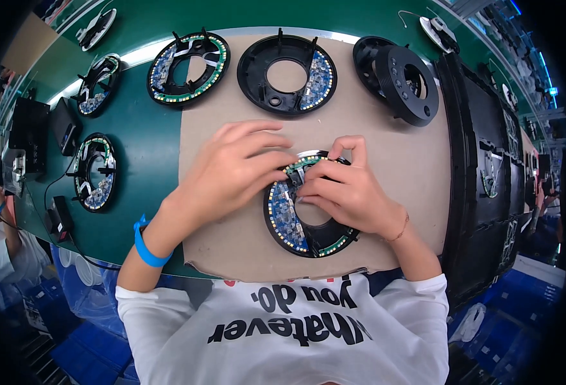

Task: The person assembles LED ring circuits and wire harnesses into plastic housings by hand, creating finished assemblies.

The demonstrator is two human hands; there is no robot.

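Both hands (296, 179) pinch one ring light assembly (299, 221)

Counting from the cardboard sheet (385, 160) on the green counter (148, 154): four ring-shaped assemblies carry circuit boards and light strips, one on the sheet under the two hands (299, 221), one overlapping its far left corner (188, 67), and two off its left side on the counter (97, 83) (94, 172). One black ring housing with a single board segment (287, 75) lies at the sheet's far edge. Two stacked black discs (398, 80) sit at its far right corner, and one blue wristband (145, 249) shows near its left corner.
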